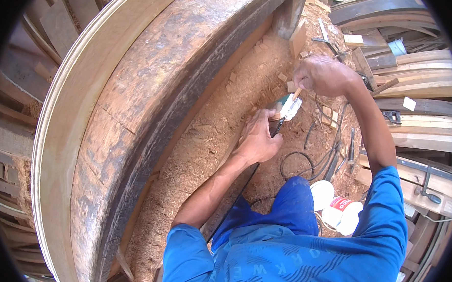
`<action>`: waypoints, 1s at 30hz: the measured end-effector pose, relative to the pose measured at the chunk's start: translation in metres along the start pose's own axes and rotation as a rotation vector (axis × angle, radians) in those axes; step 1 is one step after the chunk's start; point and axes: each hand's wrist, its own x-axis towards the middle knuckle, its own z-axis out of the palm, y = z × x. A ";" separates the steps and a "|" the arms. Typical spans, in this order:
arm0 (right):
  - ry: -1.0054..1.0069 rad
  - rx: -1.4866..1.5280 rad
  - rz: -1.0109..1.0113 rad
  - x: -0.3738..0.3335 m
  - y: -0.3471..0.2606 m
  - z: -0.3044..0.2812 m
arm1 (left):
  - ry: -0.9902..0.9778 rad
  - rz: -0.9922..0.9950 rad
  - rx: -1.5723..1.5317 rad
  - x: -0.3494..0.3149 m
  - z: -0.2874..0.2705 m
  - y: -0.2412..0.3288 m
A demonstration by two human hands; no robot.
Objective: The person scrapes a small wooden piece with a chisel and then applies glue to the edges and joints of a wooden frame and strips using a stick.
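My right hand [326, 76] pinches a small wooden stick [297, 93]. Its lower end meets a lump of thick white paste [289, 108]. Just left of the paste, my left hand [260, 139] grips the end of what looks like a long narrow board with a dark edge [243, 192], thumb on one side and fingers on the other. This piece runs back under my left forearm toward my lap. Something green [284, 100] shows behind the paste; its kind is hard to make out.
A large curved wooden form [146, 73] with a pale bent panel [57, 144] fills the left. Sawdust and offcuts cover the ground. Beside my knee stand a white tub [342, 214] and a round white lid [322, 194]. Dark cables [314, 162] coil nearby; curved timbers [412, 77] and a clamp [429, 186] lie right.
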 end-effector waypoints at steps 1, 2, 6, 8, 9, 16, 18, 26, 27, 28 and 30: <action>-0.005 0.002 -0.009 -0.002 -0.016 -0.002 | 0.005 -0.009 -0.001 -0.001 -0.001 -0.002; 0.014 -0.210 0.024 -0.008 -0.035 -0.005 | -0.007 -0.023 -0.014 0.000 -0.001 -0.002; 0.151 -0.508 -0.020 -0.040 -0.079 -0.019 | 0.012 -0.008 -0.005 0.000 0.001 -0.003; 0.221 -0.491 -0.050 -0.054 -0.083 -0.026 | 0.008 -0.012 -0.011 0.001 0.000 0.000; 0.350 -0.425 -0.080 -0.058 -0.081 -0.027 | 0.004 -0.020 -0.016 0.001 -0.002 0.002; 0.351 -0.280 0.026 -0.086 -0.069 -0.003 | 0.010 -0.029 -0.042 0.003 0.001 -0.002; 0.361 -0.245 0.026 -0.102 -0.066 0.006 | -0.027 -0.089 -0.061 0.002 -0.007 0.004; 0.721 0.462 0.536 -0.236 0.009 0.145 | -0.013 0.040 -0.124 0.015 0.007 -0.011; 0.706 0.462 0.608 -0.261 0.014 0.170 | 0.034 0.045 -0.124 0.009 0.005 0.000; 0.724 0.517 0.786 -0.289 0.018 0.194 | -0.090 -0.145 -0.038 0.001 -0.010 0.031; 0.744 0.541 1.000 -0.352 0.019 0.242 | 0.005 0.038 0.044 0.008 -0.014 -0.013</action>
